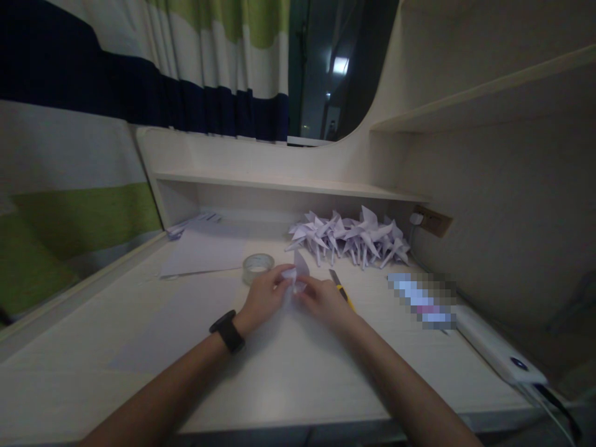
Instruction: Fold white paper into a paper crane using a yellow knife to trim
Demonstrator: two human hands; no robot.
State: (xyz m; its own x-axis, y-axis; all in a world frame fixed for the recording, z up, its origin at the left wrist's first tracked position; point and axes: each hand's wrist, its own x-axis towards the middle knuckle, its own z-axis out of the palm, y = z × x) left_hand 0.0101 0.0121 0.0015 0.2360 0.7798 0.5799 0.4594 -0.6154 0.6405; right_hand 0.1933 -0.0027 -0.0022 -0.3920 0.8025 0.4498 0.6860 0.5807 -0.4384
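Between my two hands is a white paper pinwheel (301, 263), held just above the desk with one pointed blade sticking up. My left hand (269, 292) pinches its left side, fingers closed on the paper. From the right, my right hand (325, 299) grips the other side near the centre, fingertips pressed together. A roll of clear tape (257, 267) lies just beyond my left hand. Close to my right hand rests a yellow utility knife (343, 292), its blade pointing away and part of its handle hidden behind the hand.
Several finished paper pinwheels (358, 234) are heaped at the back under the shelf (279, 184). White paper sheets (205, 248) lie at the back left, another sheet (172, 329) nearer. On the right are a blurred-out phone-like object (421, 301) and a white power strip (498, 347) with cables.
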